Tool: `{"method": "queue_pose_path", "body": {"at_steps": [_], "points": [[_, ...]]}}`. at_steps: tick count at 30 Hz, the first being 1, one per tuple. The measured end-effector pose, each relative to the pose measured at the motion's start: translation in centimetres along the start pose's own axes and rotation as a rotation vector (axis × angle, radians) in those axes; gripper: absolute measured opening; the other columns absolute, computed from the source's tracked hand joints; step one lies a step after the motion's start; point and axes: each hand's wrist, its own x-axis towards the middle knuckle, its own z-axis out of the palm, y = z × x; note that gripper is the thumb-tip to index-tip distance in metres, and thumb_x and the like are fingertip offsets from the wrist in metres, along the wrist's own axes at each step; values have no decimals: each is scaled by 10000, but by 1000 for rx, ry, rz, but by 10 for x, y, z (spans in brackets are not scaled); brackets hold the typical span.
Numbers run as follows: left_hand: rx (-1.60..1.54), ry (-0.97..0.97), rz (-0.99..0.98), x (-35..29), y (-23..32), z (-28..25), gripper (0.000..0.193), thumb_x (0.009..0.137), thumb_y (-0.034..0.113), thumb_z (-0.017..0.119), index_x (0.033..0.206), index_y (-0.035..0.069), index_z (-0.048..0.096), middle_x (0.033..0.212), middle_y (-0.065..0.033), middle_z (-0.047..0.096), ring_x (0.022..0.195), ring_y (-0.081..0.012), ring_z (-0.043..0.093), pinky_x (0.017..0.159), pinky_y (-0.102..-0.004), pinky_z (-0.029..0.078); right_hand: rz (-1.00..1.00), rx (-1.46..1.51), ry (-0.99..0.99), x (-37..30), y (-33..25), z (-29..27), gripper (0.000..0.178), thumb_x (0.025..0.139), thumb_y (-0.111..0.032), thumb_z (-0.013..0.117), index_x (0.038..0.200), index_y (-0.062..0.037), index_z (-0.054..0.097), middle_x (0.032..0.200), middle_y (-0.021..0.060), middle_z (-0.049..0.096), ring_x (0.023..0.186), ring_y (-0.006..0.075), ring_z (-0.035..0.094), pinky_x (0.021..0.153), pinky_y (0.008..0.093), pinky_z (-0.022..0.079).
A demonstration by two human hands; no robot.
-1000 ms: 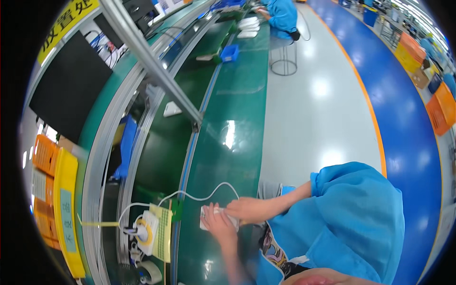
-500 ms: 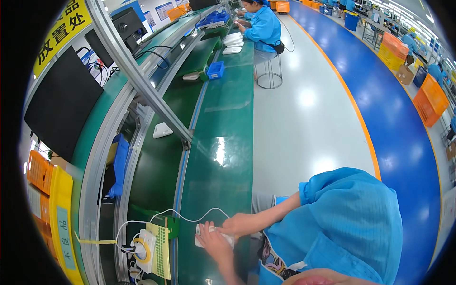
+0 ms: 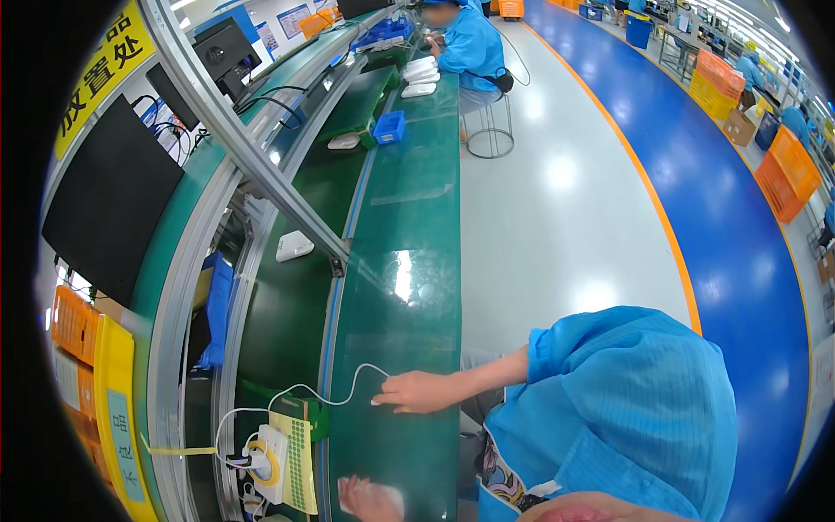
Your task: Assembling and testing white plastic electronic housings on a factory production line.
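My right hand (image 3: 422, 391) is over the green bench strip, fingers closed on the end of a white cable (image 3: 354, 383). A small white bit shows at its fingertips; I cannot make out whether it is the plug or a finger cover. Close to the lower edge of the view is my left hand (image 3: 365, 498), smeared by motion. It holds a flat white plastic device (image 3: 396, 501), mostly hidden by the hand and the picture's rim. The cable runs left in loops to a white power strip (image 3: 271, 464), apart from the device.
A yellow sheet of green round stickers (image 3: 300, 461) stands beside the power strip. A white device (image 3: 294, 246) lies on the lower green belt (image 3: 287, 322). Metal posts (image 3: 252, 148) rise at the left. Ahead, a co-worker (image 3: 474, 48) sits near stacked white devices (image 3: 420, 76) and a blue bin (image 3: 390, 127).
My left hand has moved with the white device toward the lower edge, away from my right hand. My right hand has shifted slightly up and left with the cable, now apart from the device.
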Motion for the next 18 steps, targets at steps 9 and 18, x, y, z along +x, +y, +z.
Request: {"method": "queue_pose_path", "body": {"at_steps": [9, 18], "points": [[321, 17, 264, -88, -157, -40, 250, 925, 153, 625, 1121, 23, 707, 1093, -142, 707, 991, -310, 653, 886, -416, 542, -18, -114, 1, -4, 3, 1, 498, 886, -129, 716, 1341, -4, 558, 1015, 134, 555, 952, 314, 608, 844, 429, 532], [392, -5, 1, -93, -276, -36, 221, 911, 150, 648, 1079, 27, 723, 1090, -157, 719, 1024, -346, 651, 925, -437, 532, -11, -66, -29, 2, -6, 2, 536, 890, -128, 716, 1373, 9, 529, 1056, 147, 553, 977, 321, 601, 847, 432, 529]]}}
